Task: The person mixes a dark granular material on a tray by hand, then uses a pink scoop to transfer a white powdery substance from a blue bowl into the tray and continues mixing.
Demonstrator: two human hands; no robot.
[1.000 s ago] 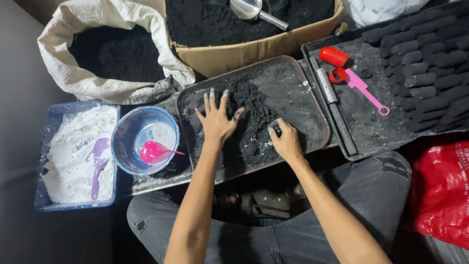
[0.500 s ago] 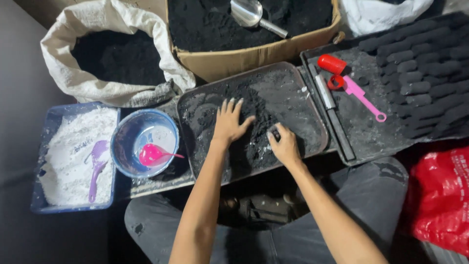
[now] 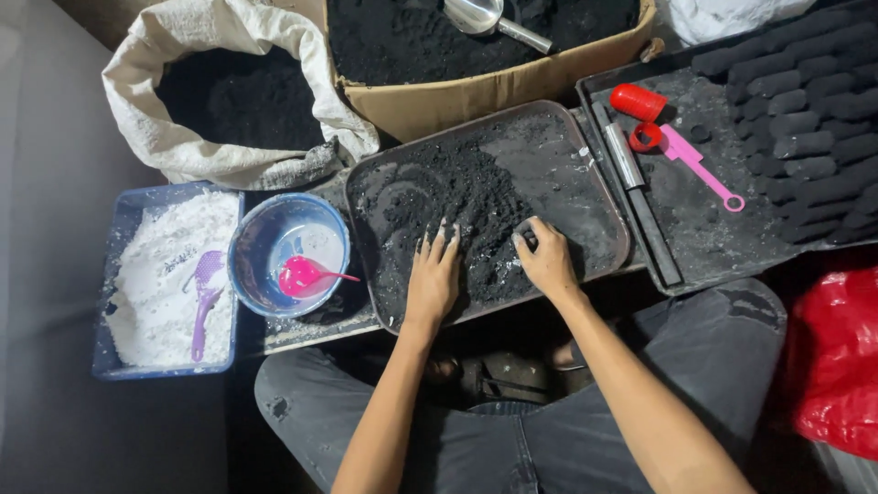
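Left hand [image 3: 433, 279]: lying palm-down on the black powder [image 3: 462, 215], fingers stretched forward and only slightly spread, fingertips dusted grey and pressing into the near edge of the heap. It is grasping nothing.

Right hand [image 3: 547, 259]: resting just beside the left, fingers curled under into a loose fist, knuckles pushing into the same dark powder. Whether a lump is sitting inside the curl cannot be told.

Black powder: sitting as a coarse, crumbly mound across the left and middle of the metal tray [image 3: 599, 197], thinning to a grey smear toward the tray's right side. Curved wipe marks are showing in the bare patch at the upper left.

Metal tray: rounded corners, dark and dusty, lying tilted directly in front of the seated person's knees, between the bowl and the second tray.

Blue bowl [image 3: 265, 233]: standing just left of the tray, holding a pink spoon [image 3: 306, 276].

Blue tub [image 3: 110, 366]: further left, holding white powder [image 3: 169, 274] with a purple spoon [image 3: 203, 293] lying in it.

White sack [image 3: 174, 37]: standing behind the bowl, open, filled with black material.

Cardboard box [image 3: 476, 91]: sitting behind the tray, also filled with black powder, a metal scoop [image 3: 489, 18] resting in it.

Flat black tray [image 3: 677, 247]: lying to the right, carrying rows of black briquettes [image 3: 805, 137], a red cylinder [image 3: 638, 102], a pink tool [image 3: 695, 165] and a metal tube [image 3: 624, 155].

Red bag [image 3: 837, 357]: lying at the far right.
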